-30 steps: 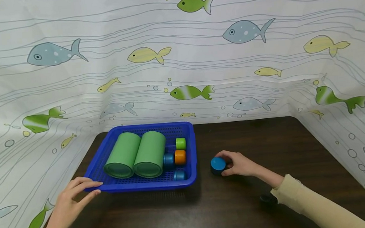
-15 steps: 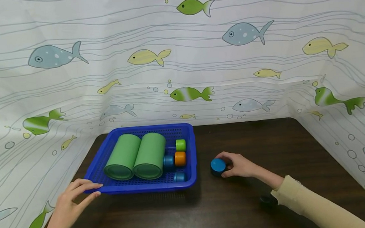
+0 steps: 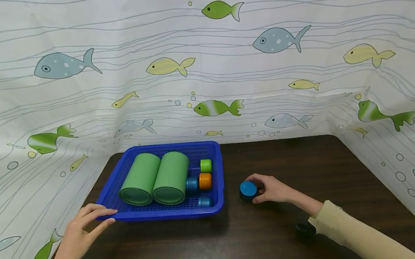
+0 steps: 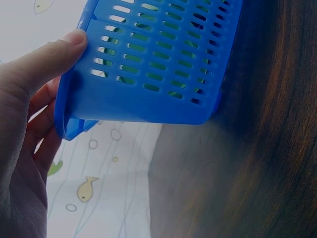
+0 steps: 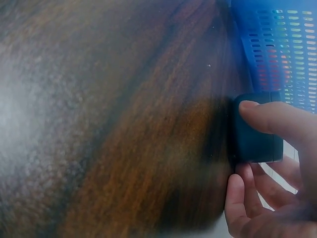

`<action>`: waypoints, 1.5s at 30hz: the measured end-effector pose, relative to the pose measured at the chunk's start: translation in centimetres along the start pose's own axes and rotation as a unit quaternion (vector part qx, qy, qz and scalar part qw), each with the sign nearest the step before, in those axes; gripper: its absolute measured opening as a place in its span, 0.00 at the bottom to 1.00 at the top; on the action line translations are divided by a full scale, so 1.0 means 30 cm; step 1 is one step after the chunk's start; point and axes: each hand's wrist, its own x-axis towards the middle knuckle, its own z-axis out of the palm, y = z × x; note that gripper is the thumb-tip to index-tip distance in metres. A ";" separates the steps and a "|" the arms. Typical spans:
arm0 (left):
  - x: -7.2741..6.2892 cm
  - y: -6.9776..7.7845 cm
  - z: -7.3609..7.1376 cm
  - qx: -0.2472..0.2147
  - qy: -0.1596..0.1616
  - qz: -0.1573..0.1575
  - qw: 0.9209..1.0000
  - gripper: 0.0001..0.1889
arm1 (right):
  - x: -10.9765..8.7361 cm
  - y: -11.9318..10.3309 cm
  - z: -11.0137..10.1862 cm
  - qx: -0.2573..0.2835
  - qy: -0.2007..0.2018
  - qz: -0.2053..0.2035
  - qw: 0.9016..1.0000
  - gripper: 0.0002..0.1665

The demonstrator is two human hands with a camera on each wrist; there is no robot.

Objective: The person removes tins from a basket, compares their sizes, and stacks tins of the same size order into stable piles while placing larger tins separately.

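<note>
That squat round jar (image 3: pixel 248 190), bright blue on top and darker below, is pinched in the right grip (image 3: pixel 272 188); the left grip (image 3: pixel 79 234) pinches the blue basket (image 3: pixel 170 214) at its rim.

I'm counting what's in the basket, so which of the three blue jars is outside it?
The blue jar held by the right hand, right of the blue basket; the rear blue jar and front blue jar are inside it.

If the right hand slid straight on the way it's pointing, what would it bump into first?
Probably the right wall of the blue basket. The right hand grips a little blue jar, so the jar would likely touch first. The exact spot is hard to tell.
</note>
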 end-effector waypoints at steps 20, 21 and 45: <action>-0.003 -0.010 0.005 0.007 0.013 0.002 1.000 0.24 | 0.077 -0.101 -0.179 0.018 -0.096 0.012 0.995 0.43; -0.003 -0.010 0.005 0.008 0.013 0.002 1.000 0.25 | 0.085 -0.111 -0.187 0.012 -0.093 0.008 0.996 0.43; -0.003 -0.001 0.001 0.020 0.004 -0.006 1.000 0.24 | 0.307 -0.368 -0.277 -0.066 -0.049 -0.062 0.995 0.38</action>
